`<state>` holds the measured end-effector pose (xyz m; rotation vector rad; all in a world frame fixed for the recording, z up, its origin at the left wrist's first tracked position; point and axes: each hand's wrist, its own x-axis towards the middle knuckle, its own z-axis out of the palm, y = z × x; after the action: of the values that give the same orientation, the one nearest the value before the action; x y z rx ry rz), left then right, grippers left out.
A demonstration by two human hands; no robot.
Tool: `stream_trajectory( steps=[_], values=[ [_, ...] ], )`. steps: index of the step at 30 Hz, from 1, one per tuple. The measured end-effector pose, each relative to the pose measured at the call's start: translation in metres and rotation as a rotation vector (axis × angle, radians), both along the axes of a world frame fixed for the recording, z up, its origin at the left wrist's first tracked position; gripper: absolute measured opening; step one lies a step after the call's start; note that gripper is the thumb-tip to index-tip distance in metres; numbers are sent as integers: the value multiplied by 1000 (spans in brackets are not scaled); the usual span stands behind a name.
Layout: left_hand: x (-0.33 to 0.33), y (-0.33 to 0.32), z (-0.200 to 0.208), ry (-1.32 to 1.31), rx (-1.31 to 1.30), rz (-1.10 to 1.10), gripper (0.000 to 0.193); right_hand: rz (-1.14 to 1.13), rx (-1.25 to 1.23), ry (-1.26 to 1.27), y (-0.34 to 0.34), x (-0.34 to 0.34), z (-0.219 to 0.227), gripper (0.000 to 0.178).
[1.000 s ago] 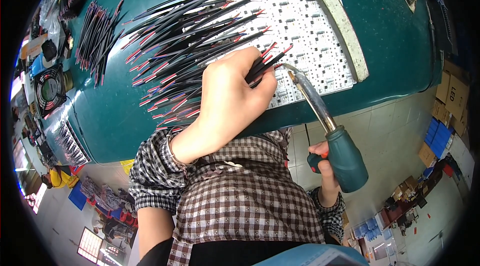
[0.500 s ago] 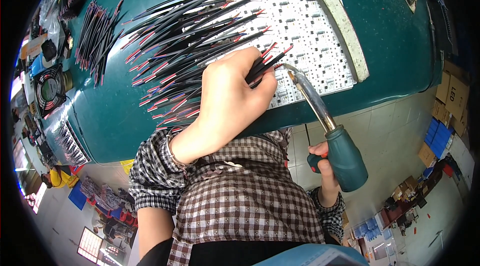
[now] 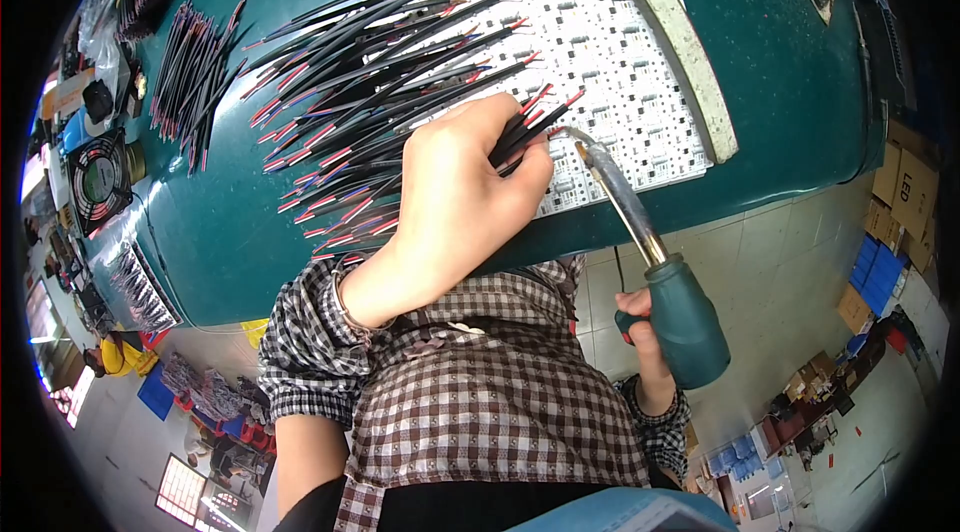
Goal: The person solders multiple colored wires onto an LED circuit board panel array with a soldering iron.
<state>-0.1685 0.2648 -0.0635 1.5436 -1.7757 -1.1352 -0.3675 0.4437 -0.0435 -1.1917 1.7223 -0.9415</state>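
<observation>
My left hand is closed in a pinch on a black cable with a bared red end, at the near edge of a white circuit board panel. Many small dark parts dot the panel. My right hand grips a soldering gun with a dark green body. Its bent metal tip reaches up to the wire ends by my left fingertips; whether it touches them I cannot tell. Several rows of black cables with red ends lie across the panel's left side, partly hidden by my left hand.
A pale, speckled bar lies along the panel's right side on the green table. Another bundle of cables rests at the left. Beyond it stand a small fan and clutter. Cardboard boxes are stacked on the right.
The soldering gun's body has shifted slightly left, with my right hand moving along. Its tip stays near the wire ends. My left hand has barely moved.
</observation>
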Motion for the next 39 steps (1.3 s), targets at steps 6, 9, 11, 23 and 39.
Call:
stream_trajectory(
  steps=[6, 9, 11, 23, 39],
  values=[
    [0, -1, 1, -19, -6, -6, 13, -136, 26, -214, -11, 8, 9, 43],
    [-1, 2, -2, 21, -26, 6, 13, -154, 21, -261, -11, 8, 8, 48],
    [-2, 3, -1, 18, -54, 8, 14, -174, 26, -283, -11, 7, 7, 51],
    [-7, 4, -1, 61, -35, 63, 14, -177, 40, -288, -11, 6, 6, 43],
    [-12, 8, -1, 8, -103, 94, 17, -31, 22, -170, -9, -2, 0, 42]
  ],
)
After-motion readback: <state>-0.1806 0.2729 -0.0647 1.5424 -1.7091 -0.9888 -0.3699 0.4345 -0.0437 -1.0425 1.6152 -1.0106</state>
